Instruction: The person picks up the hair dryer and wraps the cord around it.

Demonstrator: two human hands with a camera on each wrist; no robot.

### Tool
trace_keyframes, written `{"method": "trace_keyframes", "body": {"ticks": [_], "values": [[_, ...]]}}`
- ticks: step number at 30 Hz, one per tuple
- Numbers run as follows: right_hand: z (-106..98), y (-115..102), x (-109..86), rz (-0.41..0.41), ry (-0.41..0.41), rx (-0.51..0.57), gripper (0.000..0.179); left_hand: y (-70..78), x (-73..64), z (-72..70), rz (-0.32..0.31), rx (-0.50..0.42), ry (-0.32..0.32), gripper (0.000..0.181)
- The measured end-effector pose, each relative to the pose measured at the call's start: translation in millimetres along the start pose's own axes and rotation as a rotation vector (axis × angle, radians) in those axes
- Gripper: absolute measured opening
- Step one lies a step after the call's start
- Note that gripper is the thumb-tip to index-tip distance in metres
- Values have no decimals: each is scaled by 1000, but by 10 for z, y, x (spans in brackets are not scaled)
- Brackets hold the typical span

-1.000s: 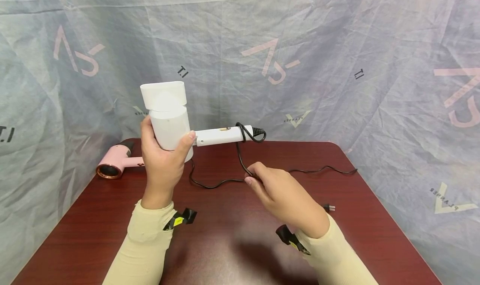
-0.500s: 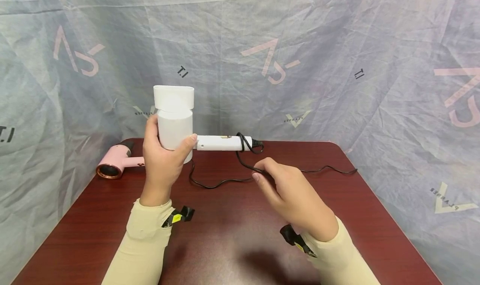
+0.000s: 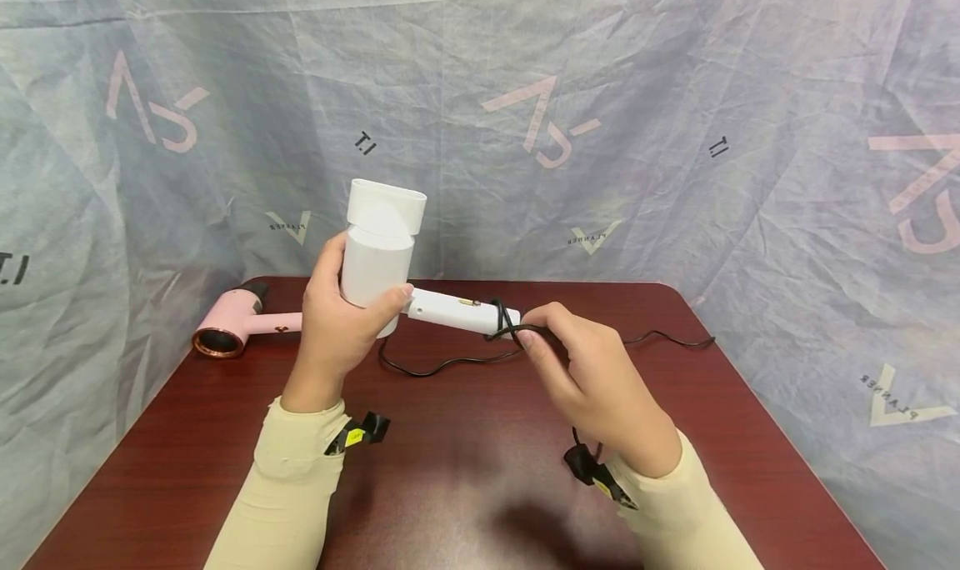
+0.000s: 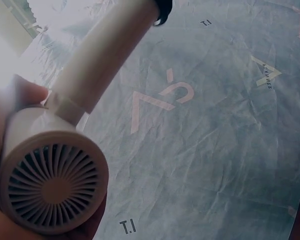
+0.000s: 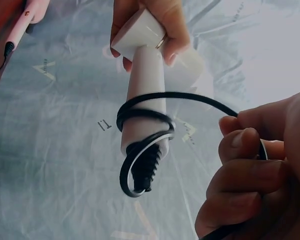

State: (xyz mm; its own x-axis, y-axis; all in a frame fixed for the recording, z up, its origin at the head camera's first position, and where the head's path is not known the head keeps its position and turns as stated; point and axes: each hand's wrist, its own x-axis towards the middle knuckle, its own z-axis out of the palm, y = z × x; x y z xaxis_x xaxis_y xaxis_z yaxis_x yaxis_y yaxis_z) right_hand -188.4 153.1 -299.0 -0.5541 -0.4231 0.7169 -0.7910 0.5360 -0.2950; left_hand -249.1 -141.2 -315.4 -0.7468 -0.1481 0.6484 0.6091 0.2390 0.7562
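Observation:
A white hair dryer [image 3: 378, 262] is held up over the table, its wide flat nozzle pointing upward. My left hand [image 3: 337, 320] grips it round the barrel, thumb near the handle joint. The round slotted intake [image 4: 56, 190] faces the left wrist camera. To the right the handle [image 3: 450, 310] slopes slightly down, and black cord [image 5: 145, 112] loops round its lower end in the right wrist view. My right hand [image 3: 592, 378] pinches the cord between thumb and fingers close beside the handle's end. More cord runs through the curled fingers in the right wrist view.
A pink hair dryer [image 3: 228, 320] lies on the dark red table [image 3: 450, 437] at the left, its handle partly behind my left hand. A black cord [image 3: 427, 373] trails across the table toward the right edge. Grey printed cloth [image 3: 480, 137] hangs behind.
The white hair dryer has moved right and down, and its handle now tilts downward. My right hand has shifted right, keeping its pinch on the cord, and now sits at the handle's end.

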Motion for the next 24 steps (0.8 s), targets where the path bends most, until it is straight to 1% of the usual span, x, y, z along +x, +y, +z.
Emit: {"method": "trace_keyframes", "body": {"ticks": [6,9,13,17,21,24], "values": [[-22,39,4,-17,56,5,5,0,-14,-12,9,-18,-84,77],[-23,56,13,-32,103,7,6,-2,-12,-15,16,-44,-117,77],[-9,65,26,-35,144,35,9,11,-12,-17,6,-65,-159,75],[12,73,36,-35,152,68,7,22,-20,-12,-19,-29,-208,76],[23,95,36,-5,164,71,7,22,-27,-3,-40,16,-243,77],[21,104,35,43,173,93,6,29,-26,8,-55,-1,-274,76]]}}
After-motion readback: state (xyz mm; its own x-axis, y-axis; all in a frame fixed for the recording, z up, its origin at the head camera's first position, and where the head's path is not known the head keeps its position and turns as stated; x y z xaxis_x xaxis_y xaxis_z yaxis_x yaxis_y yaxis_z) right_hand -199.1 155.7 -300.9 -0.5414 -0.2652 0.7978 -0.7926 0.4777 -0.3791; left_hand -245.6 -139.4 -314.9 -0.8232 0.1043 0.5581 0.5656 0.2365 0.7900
